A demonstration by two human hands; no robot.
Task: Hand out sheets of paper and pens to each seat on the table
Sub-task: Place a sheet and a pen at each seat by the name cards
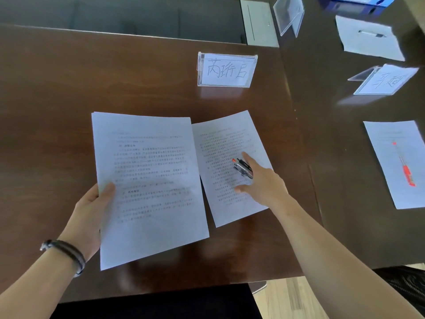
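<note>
A dark wooden bench fills the frame. At upper centre stands a clear name card holder with handwritten characters; a second holder leans at upper right. Beyond it lies a sheet with a dark pen on it, and at the right edge another sheet carries an orange pen.

The left hand, a dark bracelet on its wrist, reaches in from lower left; its grip pinches a stack of printed sheets at the left edge, thumb on top, lifted over the bench. The right hand stretches from lower right, index finger extended and touching a single printed sheet lying flat at centre, other fingers curled round a bundle of pens.
</note>
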